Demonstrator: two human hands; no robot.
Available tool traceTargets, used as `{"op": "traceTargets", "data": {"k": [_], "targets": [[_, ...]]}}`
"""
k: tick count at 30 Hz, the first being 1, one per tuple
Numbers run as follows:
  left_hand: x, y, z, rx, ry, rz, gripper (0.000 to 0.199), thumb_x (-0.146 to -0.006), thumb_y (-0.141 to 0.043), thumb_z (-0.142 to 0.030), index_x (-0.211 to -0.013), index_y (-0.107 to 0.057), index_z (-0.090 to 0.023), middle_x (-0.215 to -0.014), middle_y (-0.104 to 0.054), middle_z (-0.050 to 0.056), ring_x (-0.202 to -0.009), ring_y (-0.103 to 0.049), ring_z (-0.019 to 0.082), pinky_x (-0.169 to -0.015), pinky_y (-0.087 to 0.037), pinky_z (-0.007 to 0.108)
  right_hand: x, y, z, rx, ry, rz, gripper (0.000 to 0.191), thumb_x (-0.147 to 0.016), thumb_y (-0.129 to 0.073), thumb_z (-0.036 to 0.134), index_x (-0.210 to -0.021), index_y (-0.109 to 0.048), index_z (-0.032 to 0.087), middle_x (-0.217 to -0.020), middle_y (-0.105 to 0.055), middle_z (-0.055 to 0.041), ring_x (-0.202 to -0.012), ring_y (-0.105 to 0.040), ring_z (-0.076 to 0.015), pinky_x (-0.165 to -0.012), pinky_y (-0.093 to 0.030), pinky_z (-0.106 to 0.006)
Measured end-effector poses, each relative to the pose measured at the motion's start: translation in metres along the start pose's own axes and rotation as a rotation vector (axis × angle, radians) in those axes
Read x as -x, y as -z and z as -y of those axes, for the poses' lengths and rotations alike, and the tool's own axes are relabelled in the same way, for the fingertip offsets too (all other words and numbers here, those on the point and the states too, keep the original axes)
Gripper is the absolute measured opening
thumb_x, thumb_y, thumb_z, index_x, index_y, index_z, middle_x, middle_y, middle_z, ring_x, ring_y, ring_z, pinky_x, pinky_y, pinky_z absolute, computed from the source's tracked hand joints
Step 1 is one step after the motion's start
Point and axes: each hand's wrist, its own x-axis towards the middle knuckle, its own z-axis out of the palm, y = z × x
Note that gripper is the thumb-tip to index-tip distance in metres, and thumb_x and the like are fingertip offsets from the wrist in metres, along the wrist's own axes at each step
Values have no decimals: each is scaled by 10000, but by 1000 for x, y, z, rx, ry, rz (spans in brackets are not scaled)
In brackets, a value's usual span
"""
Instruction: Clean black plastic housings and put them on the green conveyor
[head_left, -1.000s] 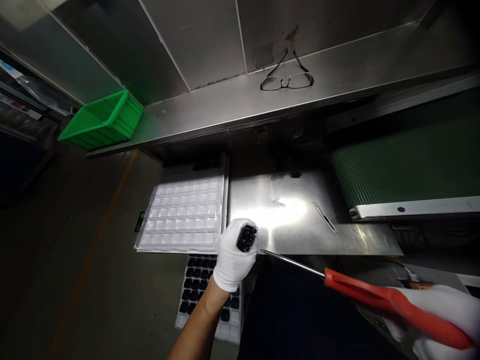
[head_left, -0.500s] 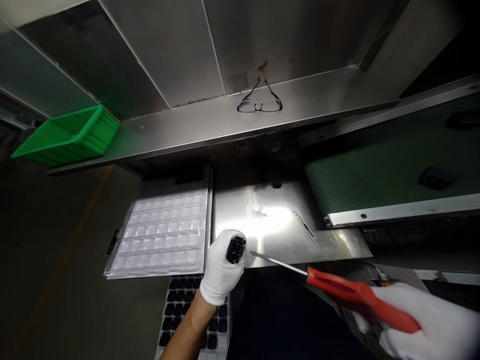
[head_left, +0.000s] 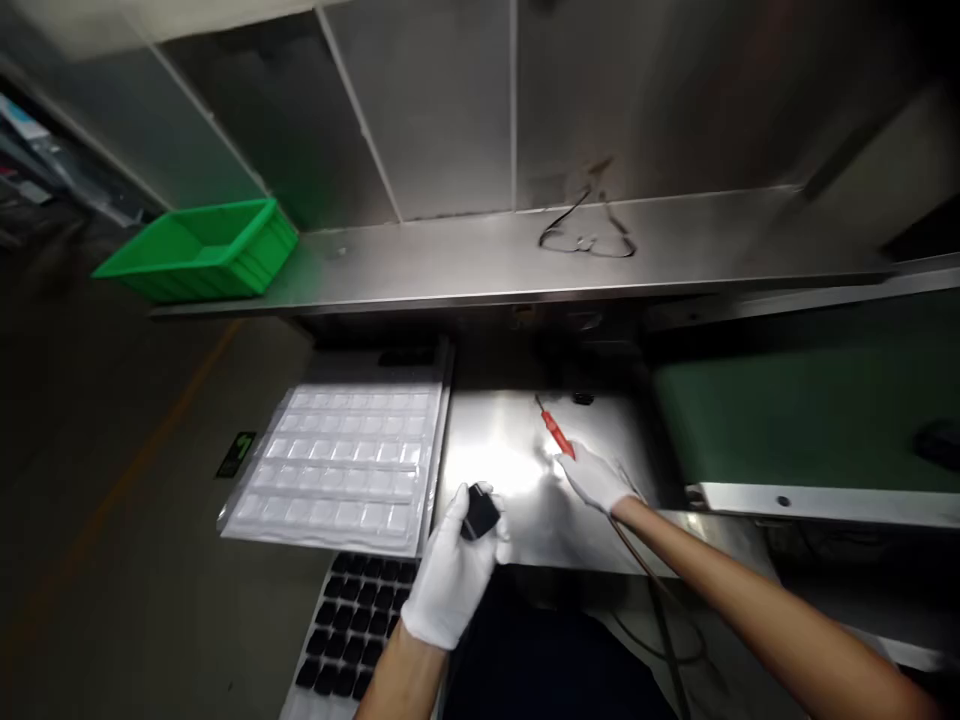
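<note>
Two gloved hands are in my view. Left hand (head_left: 450, 580) has its grip clenched around a small black part (head_left: 478, 512), held above the near edge of the steel worktop (head_left: 517, 500). Right hand (head_left: 596, 478) grasps a red-handled tool (head_left: 553, 432), tip resting on the worktop. Beside the left hand lies a clear blister tray (head_left: 341, 465); below it, a tray of black parts (head_left: 352, 625).

A factory packing station: a steel desk (head_left: 525, 470) sits beside a green conveyor belt (head_left: 795, 420) on the right. Clear blister trays (head_left: 345, 465) lie left (a tray of small black parts (head_left: 352, 625) nearer), with a green bin (head_left: 202, 250) on the far steel shelf (head_left: 465, 265).
</note>
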Motion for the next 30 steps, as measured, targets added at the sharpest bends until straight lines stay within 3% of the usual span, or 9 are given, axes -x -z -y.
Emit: {"op": "traceTargets", "data": {"k": [4, 8, 11, 14, 18, 22, 24, 26, 30], "targets": [[-4, 7, -14, 350, 114, -192, 285, -914, -677, -438, -920, -633, -157, -966, -667, 81, -817, -684, 132, -626, -550, 200, -86, -46, 42, 189, 59, -83, 529, -1049, -360, 384, -1474, -347, 69, -1183, -632, -255, -1058, -640, -360, -917, -459, -430], [-17, 22, -20, 485, 289, -418, 338, -954, -595, -499, -894, -629, -169, -951, -689, 88, -830, -717, 135, -707, -600, 212, -150, -80, 64, 303, 116, -148, 656, -1061, -340, 363, -1576, -77, 52, -1273, -583, -283, -1128, -610, -384, -982, -437, -478], [-26, 38, -17, 451, 275, -396, 343, -924, -615, -541, -944, -612, -198, -976, -692, 70, -961, -727, 164, -784, -613, 240, -178, -95, 62, 346, 150, -169, 652, -1025, -434, 297, -1563, -149, 63, -1287, -574, -264, -1158, -585, -382, -1012, -430, -490], [-29, 46, -13, 299, 230, -334, 405, -906, -574, -622, -941, -586, -218, -1049, -691, 83, -1157, -683, 228, -874, -619, 321, -185, -98, 52, 363, 187, -181, 694, -955, -588, 299, -1527, -269, 71, -1309, -546, -264, -1183, -557, -400, -1015, -441, -517], [-31, 44, -11, 12, 135, -250, 396, -974, -419, -608, -960, -571, -243, -1127, -701, 92, -1239, -645, 258, -981, -594, 439, -148, -87, 42, 308, 269, -209, 640, -941, -640, 340, -1484, -393, 108, -1359, -528, -214, -1224, -541, -354, -1045, -464, -466], [-35, 36, -10, -473, -110, -186, 449, -1057, -243, -496, -970, -613, -257, -1051, -719, 76, -1167, -680, 256, -915, -614, 500, -47, -59, 41, -39, 502, -349, 388, -1028, -484, 299, -1387, -536, 162, -1360, -573, -96, -1217, -580, -187, -1073, -483, -296], [-38, 30, -6, -639, -182, -184, 368, -1061, -322, -446, -1022, -648, -279, -1034, -720, 59, -1102, -693, 260, -865, -619, 516, 11, -38, 45, -222, 699, -429, 261, -969, -572, 256, -1208, -664, 208, -1228, -658, -52, -1157, -622, -204, -1040, -523, -346], [-41, 21, -1, -684, -187, -163, 336, -1057, -363, -425, -1057, -672, -291, -1033, -726, 55, -1029, -701, 264, -819, -622, 522, 55, -18, 48, -203, 865, -410, 173, -940, -616, 230, -1085, -711, 236, -1183, -679, -50, -1152, -627, -238, -1032, -529, -415], [-45, -5, 11, -623, -49, 63, 653, -1060, -94, -503, -1177, -672, -223, -1167, -723, 104, -1139, -679, 283, -830, -619, 479, 85, 7, 47, -51, 940, -237, 116, -913, -649, 190, -963, -743, 236, -1272, -641, -60, -1246, -565, -272, -1097, -464, -488]]}}
